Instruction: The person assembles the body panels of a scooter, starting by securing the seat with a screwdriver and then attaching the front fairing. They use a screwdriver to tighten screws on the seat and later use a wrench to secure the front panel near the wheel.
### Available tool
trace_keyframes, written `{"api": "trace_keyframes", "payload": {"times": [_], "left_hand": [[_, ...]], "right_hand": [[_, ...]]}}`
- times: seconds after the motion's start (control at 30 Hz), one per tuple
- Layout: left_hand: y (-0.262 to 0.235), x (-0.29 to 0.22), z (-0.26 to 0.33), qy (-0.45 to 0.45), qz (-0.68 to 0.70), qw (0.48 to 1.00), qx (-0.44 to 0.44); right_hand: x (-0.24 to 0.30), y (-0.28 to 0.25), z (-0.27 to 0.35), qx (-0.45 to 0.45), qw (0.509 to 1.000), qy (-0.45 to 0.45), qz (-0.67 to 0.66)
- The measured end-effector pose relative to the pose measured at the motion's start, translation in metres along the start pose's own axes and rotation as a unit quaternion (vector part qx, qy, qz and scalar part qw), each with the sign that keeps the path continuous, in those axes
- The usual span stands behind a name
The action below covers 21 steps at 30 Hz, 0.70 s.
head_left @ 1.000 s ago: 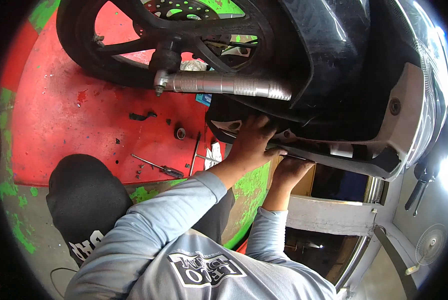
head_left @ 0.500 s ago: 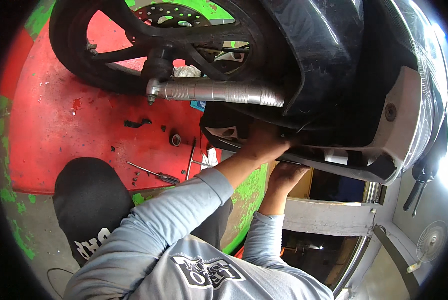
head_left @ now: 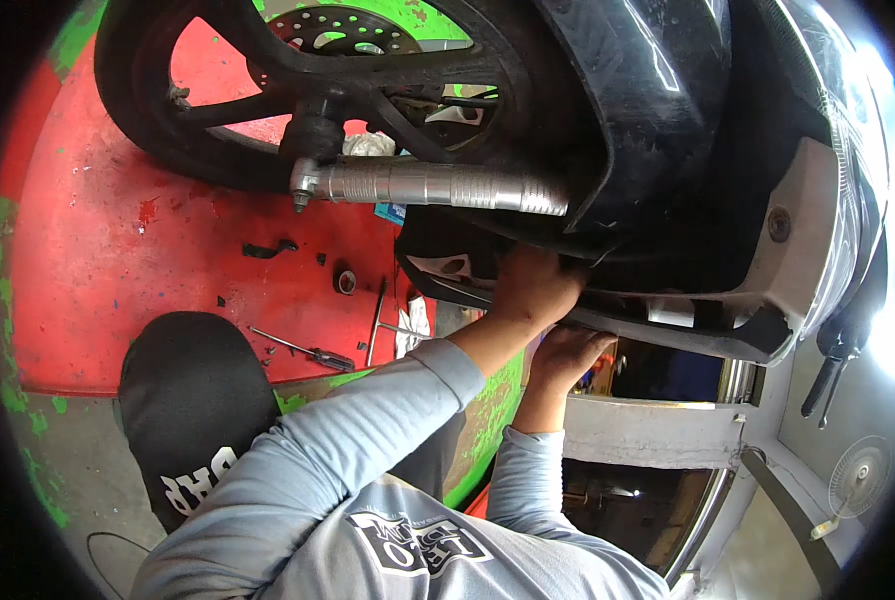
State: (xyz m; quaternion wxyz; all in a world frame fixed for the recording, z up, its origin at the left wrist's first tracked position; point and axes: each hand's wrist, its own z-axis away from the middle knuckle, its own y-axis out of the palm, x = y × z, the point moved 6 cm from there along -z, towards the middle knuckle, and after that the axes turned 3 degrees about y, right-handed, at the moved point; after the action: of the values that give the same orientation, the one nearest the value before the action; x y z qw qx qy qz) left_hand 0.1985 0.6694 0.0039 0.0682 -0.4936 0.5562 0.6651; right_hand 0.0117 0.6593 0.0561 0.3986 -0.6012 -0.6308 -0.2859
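Observation:
A dark motorcycle or scooter with a glossy black fairing (head_left: 658,130) fills the upper right. My left hand (head_left: 536,285) reaches into the gap between the fairing and a lower body panel (head_left: 708,335). Its fingers are hidden inside, so what they touch does not show. Just right of it and lower, my right hand (head_left: 571,352) is closed on the lower edge of that panel, fingertips partly out of sight. Above my left hand runs a silver fork tube (head_left: 438,185), joined to the axle of the black spoked front wheel (head_left: 268,100).
On the red platform (head_left: 98,290) lie a screwdriver (head_left: 313,352), a T-handle wrench (head_left: 377,325), a small round ring (head_left: 345,282), a black bracket-like piece (head_left: 268,250) and a white cloth (head_left: 414,322). My knee (head_left: 198,400) is beside it. A fan (head_left: 858,475) is at far right.
My left hand and forearm have shifted slightly right and up along the panel gap. The right hand stays at the panel edge. The whole view has moved a little.

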Motion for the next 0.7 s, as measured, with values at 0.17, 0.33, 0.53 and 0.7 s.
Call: {"api": "trace_keyframes", "payload": {"times": [0.17,0.33,0.53,0.7], "left_hand": [[0.002,0.000,-0.002,0.026,-0.042,0.999,0.010],[0.005,0.003,-0.005,0.013,-0.046,0.999,-0.001],[0.006,-0.002,-0.003,-0.026,-0.003,0.999,0.043],[0.003,-0.002,-0.011,0.042,-0.025,0.996,0.069]], "right_hand": [[-0.003,0.001,0.003,0.024,1.000,-0.003,-0.008],[-0.007,-0.004,-0.002,-0.008,0.999,0.046,-0.014],[-0.006,-0.002,0.002,-0.007,1.000,0.020,-0.008],[-0.007,-0.003,-0.004,-0.007,0.999,0.010,0.039]]}}
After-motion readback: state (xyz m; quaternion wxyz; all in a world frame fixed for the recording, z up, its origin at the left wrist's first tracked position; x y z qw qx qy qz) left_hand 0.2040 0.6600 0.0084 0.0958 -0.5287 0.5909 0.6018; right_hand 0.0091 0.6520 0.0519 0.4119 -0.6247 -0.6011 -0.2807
